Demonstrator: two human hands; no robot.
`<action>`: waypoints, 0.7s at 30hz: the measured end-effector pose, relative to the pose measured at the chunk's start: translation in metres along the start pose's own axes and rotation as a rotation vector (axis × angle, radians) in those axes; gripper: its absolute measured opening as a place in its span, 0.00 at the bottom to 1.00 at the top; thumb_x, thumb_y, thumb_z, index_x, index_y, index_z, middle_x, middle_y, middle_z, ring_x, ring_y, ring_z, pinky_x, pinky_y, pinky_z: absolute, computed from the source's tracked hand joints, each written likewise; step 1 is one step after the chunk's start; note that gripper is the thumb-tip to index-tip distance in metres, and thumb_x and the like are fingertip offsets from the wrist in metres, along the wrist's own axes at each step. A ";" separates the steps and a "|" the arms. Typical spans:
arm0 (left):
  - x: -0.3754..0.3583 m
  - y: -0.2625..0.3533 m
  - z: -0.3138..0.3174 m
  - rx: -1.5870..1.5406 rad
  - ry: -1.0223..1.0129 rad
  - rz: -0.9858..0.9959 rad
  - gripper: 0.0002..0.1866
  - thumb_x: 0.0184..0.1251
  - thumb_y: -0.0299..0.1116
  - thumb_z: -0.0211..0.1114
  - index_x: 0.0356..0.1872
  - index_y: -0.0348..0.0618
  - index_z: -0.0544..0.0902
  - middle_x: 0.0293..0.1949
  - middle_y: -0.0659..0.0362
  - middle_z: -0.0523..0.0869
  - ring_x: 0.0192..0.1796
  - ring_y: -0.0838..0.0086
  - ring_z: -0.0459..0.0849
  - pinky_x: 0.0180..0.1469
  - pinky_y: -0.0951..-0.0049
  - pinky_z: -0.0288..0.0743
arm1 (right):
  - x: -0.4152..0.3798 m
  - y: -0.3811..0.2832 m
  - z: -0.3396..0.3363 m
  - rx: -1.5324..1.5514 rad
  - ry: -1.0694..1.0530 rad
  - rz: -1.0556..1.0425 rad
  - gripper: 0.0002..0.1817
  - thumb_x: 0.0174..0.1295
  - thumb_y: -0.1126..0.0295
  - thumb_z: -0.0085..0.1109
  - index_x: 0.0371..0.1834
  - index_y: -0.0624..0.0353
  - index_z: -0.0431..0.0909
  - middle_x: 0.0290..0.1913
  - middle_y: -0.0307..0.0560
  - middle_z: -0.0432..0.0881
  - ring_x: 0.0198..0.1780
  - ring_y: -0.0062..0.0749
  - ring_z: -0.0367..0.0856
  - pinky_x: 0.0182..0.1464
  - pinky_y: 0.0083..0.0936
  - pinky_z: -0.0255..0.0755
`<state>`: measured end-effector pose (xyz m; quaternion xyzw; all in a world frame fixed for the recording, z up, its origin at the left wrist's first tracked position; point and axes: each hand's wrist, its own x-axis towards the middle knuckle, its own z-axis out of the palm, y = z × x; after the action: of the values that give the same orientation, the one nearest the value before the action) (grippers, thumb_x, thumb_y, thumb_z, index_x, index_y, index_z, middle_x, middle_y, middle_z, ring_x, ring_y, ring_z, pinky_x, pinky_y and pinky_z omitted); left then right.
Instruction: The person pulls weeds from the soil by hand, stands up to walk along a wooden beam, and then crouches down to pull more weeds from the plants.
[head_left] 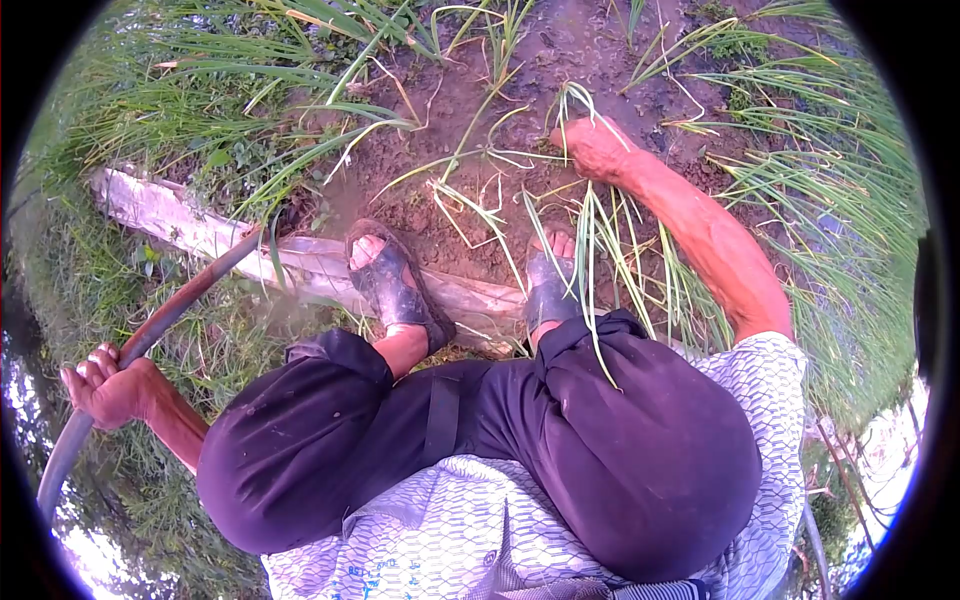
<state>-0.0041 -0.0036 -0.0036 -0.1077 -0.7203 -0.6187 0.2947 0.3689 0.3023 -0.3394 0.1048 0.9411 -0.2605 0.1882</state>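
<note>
At the left edge my left hand is wrapped round a curved wooden handle, whose far end drops into the grass near the left foot. My right hand is closed at the upper middle, over the wet soil, around long green leaves. Some of these leaves bend over the fingers, and more long leaves hang below the hand toward the right knee. The roots or lower ends of the plants are hidden.
A pale plank-like strip runs under two sandalled feet. Dark muddy soil lies ahead. Dense green plants stand at the right, and grass grows at the left. A pale loose stalk lies before the feet.
</note>
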 end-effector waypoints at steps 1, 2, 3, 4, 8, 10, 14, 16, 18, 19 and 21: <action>-0.003 0.001 0.004 0.015 0.025 0.004 0.08 0.64 0.29 0.57 0.26 0.40 0.70 0.15 0.65 0.60 0.14 0.77 0.61 0.18 0.74 0.63 | -0.001 0.000 -0.006 0.130 0.045 0.050 0.06 0.49 0.74 0.55 0.31 0.59 0.76 0.26 0.55 0.80 0.35 0.51 0.82 0.37 0.44 0.76; -0.004 0.002 0.006 0.030 0.051 0.008 0.08 0.63 0.28 0.57 0.26 0.40 0.70 0.15 0.65 0.60 0.14 0.77 0.61 0.19 0.74 0.63 | -0.003 0.002 -0.012 0.259 0.089 0.100 0.06 0.50 0.74 0.56 0.32 0.58 0.76 0.27 0.54 0.80 0.35 0.51 0.82 0.37 0.44 0.76; 0.000 0.000 0.003 0.029 0.037 0.007 0.08 0.63 0.29 0.57 0.26 0.40 0.70 0.15 0.65 0.60 0.14 0.77 0.61 0.19 0.74 0.63 | -0.006 0.002 -0.018 0.389 0.130 0.150 0.06 0.51 0.73 0.56 0.33 0.57 0.76 0.27 0.53 0.80 0.34 0.50 0.82 0.37 0.44 0.76; 0.005 -0.002 -0.003 0.027 0.021 0.002 0.08 0.63 0.29 0.57 0.26 0.41 0.70 0.15 0.65 0.60 0.14 0.77 0.61 0.19 0.74 0.63 | -0.007 0.004 -0.018 0.350 0.248 0.023 0.06 0.53 0.71 0.57 0.34 0.57 0.75 0.28 0.51 0.80 0.34 0.50 0.82 0.36 0.44 0.76; 0.001 0.000 -0.001 -0.005 -0.039 -0.002 0.10 0.64 0.29 0.56 0.24 0.44 0.68 0.14 0.65 0.60 0.14 0.78 0.60 0.19 0.74 0.62 | 0.003 -0.006 -0.002 0.179 0.201 -0.089 0.08 0.54 0.73 0.58 0.35 0.61 0.73 0.33 0.53 0.79 0.38 0.51 0.81 0.38 0.43 0.76; -0.007 0.005 0.006 0.031 -0.011 0.008 0.10 0.64 0.30 0.56 0.23 0.45 0.67 0.14 0.65 0.59 0.14 0.78 0.60 0.19 0.74 0.62 | 0.012 -0.014 0.010 0.026 0.246 -0.122 0.09 0.52 0.72 0.57 0.37 0.59 0.75 0.31 0.52 0.79 0.37 0.50 0.82 0.36 0.44 0.77; -0.004 0.004 0.003 0.042 -0.017 0.015 0.10 0.65 0.30 0.55 0.23 0.45 0.67 0.14 0.66 0.59 0.14 0.78 0.60 0.19 0.74 0.63 | 0.024 -0.001 0.023 0.066 0.245 -0.126 0.08 0.50 0.74 0.53 0.35 0.61 0.75 0.27 0.54 0.78 0.34 0.50 0.82 0.35 0.42 0.77; -0.005 0.004 0.006 0.046 -0.017 0.022 0.11 0.65 0.30 0.55 0.23 0.46 0.66 0.14 0.66 0.59 0.13 0.78 0.59 0.19 0.74 0.62 | 0.022 0.010 0.023 0.211 0.379 -0.139 0.06 0.52 0.76 0.52 0.33 0.63 0.75 0.25 0.57 0.77 0.32 0.52 0.80 0.36 0.42 0.76; -0.007 0.006 0.008 0.049 -0.005 0.025 0.12 0.65 0.29 0.55 0.22 0.48 0.64 0.14 0.66 0.58 0.13 0.79 0.59 0.19 0.75 0.61 | 0.014 0.017 0.016 0.192 0.300 -0.199 0.06 0.52 0.75 0.53 0.33 0.63 0.75 0.26 0.58 0.77 0.33 0.52 0.81 0.36 0.42 0.76; -0.008 0.005 0.007 0.048 -0.017 0.025 0.12 0.65 0.29 0.55 0.22 0.48 0.65 0.14 0.66 0.58 0.13 0.79 0.59 0.19 0.75 0.61 | 0.010 0.019 0.009 0.180 0.261 -0.222 0.06 0.53 0.74 0.54 0.33 0.63 0.75 0.26 0.58 0.78 0.34 0.52 0.81 0.36 0.42 0.76; -0.006 0.005 0.005 0.039 -0.038 0.029 0.12 0.65 0.29 0.55 0.22 0.47 0.65 0.14 0.67 0.58 0.13 0.79 0.59 0.19 0.75 0.60 | -0.007 -0.005 -0.010 0.124 0.128 -0.175 0.08 0.52 0.73 0.57 0.34 0.64 0.75 0.30 0.59 0.80 0.39 0.52 0.83 0.40 0.42 0.78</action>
<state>0.0017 0.0038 -0.0034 -0.1240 -0.7359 -0.5983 0.2918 0.3708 0.3023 -0.3259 0.0500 0.9389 -0.3264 0.0976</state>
